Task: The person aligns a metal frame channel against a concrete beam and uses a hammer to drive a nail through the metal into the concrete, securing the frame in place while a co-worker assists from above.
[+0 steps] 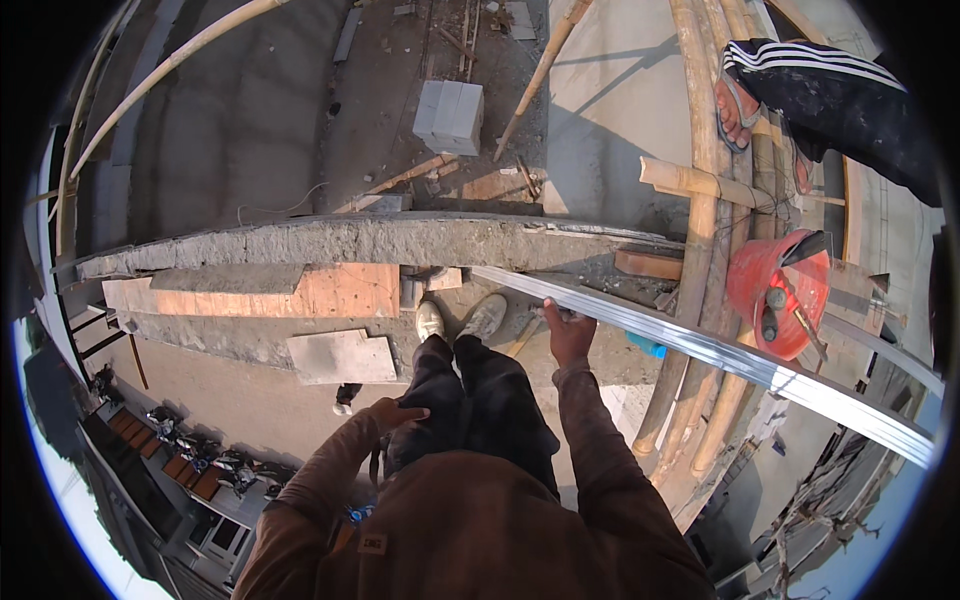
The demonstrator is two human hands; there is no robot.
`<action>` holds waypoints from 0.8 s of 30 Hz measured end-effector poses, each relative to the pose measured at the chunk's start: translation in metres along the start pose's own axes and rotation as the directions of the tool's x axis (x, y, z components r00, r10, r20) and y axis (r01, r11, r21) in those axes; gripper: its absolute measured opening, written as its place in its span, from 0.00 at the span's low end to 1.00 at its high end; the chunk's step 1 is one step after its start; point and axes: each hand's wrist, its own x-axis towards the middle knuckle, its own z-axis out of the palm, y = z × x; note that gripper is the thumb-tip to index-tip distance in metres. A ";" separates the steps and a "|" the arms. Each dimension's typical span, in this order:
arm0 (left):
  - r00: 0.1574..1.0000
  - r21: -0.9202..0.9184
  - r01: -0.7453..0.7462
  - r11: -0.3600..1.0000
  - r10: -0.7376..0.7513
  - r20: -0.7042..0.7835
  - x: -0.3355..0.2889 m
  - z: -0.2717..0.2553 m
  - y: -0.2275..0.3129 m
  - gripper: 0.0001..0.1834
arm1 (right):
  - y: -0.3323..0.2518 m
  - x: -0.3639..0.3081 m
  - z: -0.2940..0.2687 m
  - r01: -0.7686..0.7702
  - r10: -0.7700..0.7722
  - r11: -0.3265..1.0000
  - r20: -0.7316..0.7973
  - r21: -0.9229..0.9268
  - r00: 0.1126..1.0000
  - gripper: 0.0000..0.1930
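Observation:
A long silver aluminium straightedge bar (690, 342) runs from the middle of the view out to the lower right rim. My right hand (570, 335) grips it near its far left end, with a fingertip showing over its top edge. The bar's end lies at the rough concrete wall top (400, 238), and its length passes over the bamboo poles. My left hand (398, 412) rests on my left thigh, one digit stretched over the dark trousers (440, 400); its other fingers are partly hidden. Both my shoes (484, 316) stand on a narrow ledge behind the wall.
Planks (350, 290) and a loose board (342, 357) lie left of my feet. At right, a red bucket (770, 280) with tools stands by bamboo poles (705, 200), where another person's sandalled foot (735, 110) rests. Pale blocks (448, 115) sit beyond the wall. Ground drops far below at left.

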 end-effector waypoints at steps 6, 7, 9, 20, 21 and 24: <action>0.994 0.250 -0.097 0.963 0.108 -0.028 -0.024 -0.012 0.009 0.45 | -0.007 -0.002 0.002 0.014 -0.013 0.998 0.019 -0.066 1.000 0.20; 0.983 0.311 -0.114 0.944 0.153 -0.103 -0.029 -0.007 0.011 0.42 | -0.008 -0.002 0.001 0.029 -0.027 0.996 0.022 -0.087 0.999 0.20; 0.962 0.470 -0.057 0.881 0.174 -0.210 -0.037 0.005 0.015 0.36 | -0.009 -0.002 0.002 0.042 -0.040 0.996 0.027 -0.077 0.999 0.20; 0.874 0.582 -0.061 0.811 0.325 -0.361 -0.050 -0.030 -0.001 0.13 | -0.009 -0.002 -0.001 0.052 -0.051 0.998 0.029 -0.044 0.998 0.20; 0.855 0.573 -0.072 0.816 0.347 -0.386 -0.050 -0.034 0.001 0.12 | -0.008 -0.002 -0.001 0.048 -0.046 0.997 0.019 -0.065 0.999 0.20; 0.863 0.577 -0.133 0.806 0.380 -0.332 -0.053 -0.042 0.012 0.10 | -0.002 -0.001 -0.002 0.055 -0.054 0.997 0.021 -0.053 0.998 0.20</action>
